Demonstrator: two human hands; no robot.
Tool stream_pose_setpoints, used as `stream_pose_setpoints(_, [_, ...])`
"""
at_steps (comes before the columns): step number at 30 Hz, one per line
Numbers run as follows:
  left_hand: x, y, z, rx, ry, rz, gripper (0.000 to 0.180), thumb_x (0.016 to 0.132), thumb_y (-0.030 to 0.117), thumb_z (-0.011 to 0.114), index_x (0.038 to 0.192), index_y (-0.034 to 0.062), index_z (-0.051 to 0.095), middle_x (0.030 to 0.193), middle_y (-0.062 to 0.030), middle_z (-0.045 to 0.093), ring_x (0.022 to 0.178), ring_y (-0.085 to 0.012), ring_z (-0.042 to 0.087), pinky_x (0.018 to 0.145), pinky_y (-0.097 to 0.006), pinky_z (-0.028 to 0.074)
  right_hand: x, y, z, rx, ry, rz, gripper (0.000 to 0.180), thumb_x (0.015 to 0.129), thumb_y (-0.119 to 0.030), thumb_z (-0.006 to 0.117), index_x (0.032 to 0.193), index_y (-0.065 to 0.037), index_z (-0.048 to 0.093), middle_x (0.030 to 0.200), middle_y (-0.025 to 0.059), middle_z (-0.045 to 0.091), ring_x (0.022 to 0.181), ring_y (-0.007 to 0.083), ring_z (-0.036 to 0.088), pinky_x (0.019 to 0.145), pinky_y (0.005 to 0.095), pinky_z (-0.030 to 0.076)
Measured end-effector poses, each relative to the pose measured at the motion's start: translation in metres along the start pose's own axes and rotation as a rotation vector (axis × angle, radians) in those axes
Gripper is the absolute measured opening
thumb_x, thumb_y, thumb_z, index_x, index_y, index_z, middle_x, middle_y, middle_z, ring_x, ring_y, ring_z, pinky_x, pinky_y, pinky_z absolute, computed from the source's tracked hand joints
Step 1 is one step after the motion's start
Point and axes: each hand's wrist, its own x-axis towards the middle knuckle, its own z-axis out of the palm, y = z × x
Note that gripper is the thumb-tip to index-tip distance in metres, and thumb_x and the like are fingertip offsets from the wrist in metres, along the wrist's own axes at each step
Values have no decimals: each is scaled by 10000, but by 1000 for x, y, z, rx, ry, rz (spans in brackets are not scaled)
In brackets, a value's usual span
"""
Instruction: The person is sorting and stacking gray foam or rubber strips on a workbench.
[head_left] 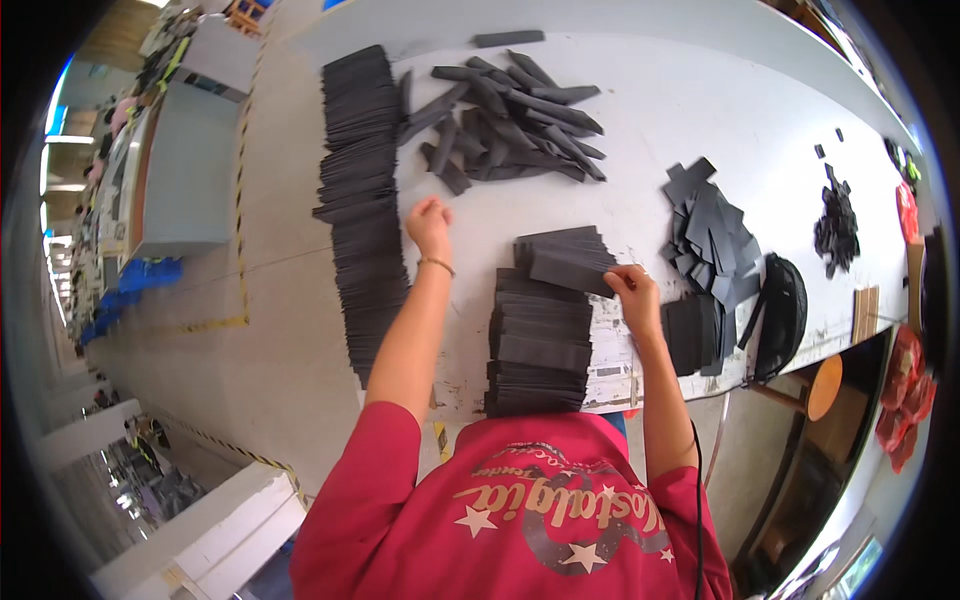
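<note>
The right hand pinched the edge of a dark grey strip lying on top of the near stack, which stood at the worktop's near edge in front of the person. The left hand was loosely clenched over the bare worktop, just beside the long shingled row of strips running along the left edge; whether it held anything I could not tell. By the look of it, much sorting was already done: the long row and the near stack lay neatly ordered. A loose heap of strips toward the far edge remained unsorted, as did a pile of darker pieces to the right, so a fair share seemed left.
</note>
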Motion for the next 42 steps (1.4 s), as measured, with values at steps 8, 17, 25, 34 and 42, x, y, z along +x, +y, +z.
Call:
stream_pose_setpoints(8, [70,-23,35,680,151,136,235,752,143,709,863,-64,723,764,-143,721,692,-233,669,715,-372,512,-97,46,-40,-480,142,137,174,811,-126,715,879,-39,581,845,129,577,753,308,582,660,407,478])
stream_pose_setpoints(17, [6,2,25,-49,-42,-328,99,813,-16,602,889,-80,589,832,-142,666,667,-251,669,623,-393,612,-145,98,-31,-1110,168,-32,439,768,-148,699,1170,-12,587,1078,109,609,948,299,557,794,424,450])
stream_pose_setpoints(25, [-67,3,-26,-477,-270,-734,135,886,86,675,947,-22,621,933,-132,682,880,-258,673,826,-425,596,-148,80,-31,-896,122,-143,176,779,-116,671,865,-60,529,939,118,601,958,304,563,814,442,422])
stream_pose_setpoints(34, [-165,91,5,-764,-538,-860,141,869,25,673,968,-29,589,978,-134,637,994,-296,618,967,-531,516,-112,-22,-39,-436,144,-190,350,774,-115,731,922,4,436,910,215,520,870,405,516,759,465,424])
stream_pose_setpoints(42, [-198,119,19,-505,-606,-536,241,900,60,643,1095,-58,566,1085,-175,646,1009,-299,654,895,-439,574,-114,-130,-35,-185,-85,-465,346,736,-79,764,997,-17,546,1046,147,566,981,332,553,836,385,465])
